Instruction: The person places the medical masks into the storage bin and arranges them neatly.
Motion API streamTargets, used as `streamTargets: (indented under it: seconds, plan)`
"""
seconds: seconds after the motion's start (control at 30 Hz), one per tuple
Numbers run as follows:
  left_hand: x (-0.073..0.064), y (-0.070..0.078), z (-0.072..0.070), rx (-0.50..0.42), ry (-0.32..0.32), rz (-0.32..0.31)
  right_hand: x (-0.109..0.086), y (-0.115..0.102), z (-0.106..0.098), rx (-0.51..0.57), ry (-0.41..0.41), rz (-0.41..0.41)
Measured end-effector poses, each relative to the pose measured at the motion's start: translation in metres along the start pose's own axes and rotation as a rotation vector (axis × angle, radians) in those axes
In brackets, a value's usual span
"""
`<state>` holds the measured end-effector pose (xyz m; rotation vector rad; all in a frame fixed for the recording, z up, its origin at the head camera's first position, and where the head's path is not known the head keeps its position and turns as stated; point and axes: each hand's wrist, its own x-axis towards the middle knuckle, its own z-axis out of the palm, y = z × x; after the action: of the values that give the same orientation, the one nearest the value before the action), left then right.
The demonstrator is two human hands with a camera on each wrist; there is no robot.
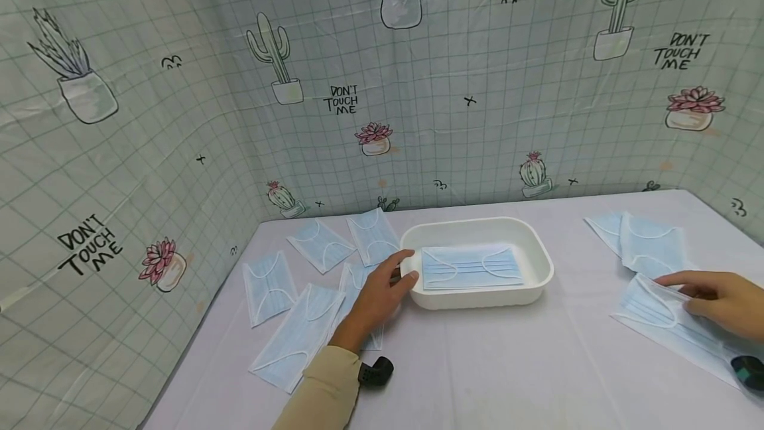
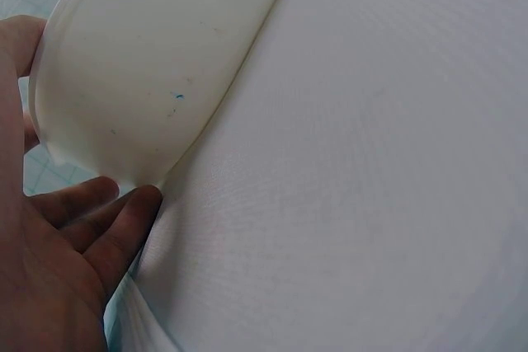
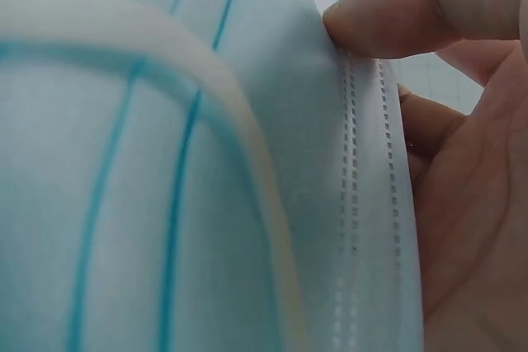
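My left hand (image 1: 377, 292) grips the left end of a white plastic tray (image 1: 477, 298), thumb and a finger at its rim. In the left wrist view the other fingers (image 2: 124, 232) lie against the tray's outer wall (image 2: 140, 80). Inside the tray a blue pleated face mask (image 1: 471, 274) lies flat, ear loops on top. At the right, my right hand (image 1: 725, 300) pinches another face mask (image 1: 656, 314) by its edge. The right wrist view shows the thumb (image 3: 396, 18) on the stitched border of this mask (image 3: 289, 146), the other fingers behind it.
Left of the tray several face masks (image 1: 295, 337) lie spread out, some overlapping. Two more masks (image 1: 653, 241) overlap at the far right. A pale cloth (image 1: 477, 363) covers the table, and a patterned curtain (image 1: 442, 138) hangs behind and along the sides.
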<state>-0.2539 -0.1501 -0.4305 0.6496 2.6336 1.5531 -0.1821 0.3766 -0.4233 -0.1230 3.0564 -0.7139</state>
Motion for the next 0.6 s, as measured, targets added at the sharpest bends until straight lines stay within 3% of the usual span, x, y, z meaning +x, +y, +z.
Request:
streamTargets:
  seconds: [0.6]
  plan:
    - [-0.002, 0.004, -0.001, -0.004, -0.002, 0.003, 0.008, -0.031, 0.009, 0.018, -0.094, -0.1]
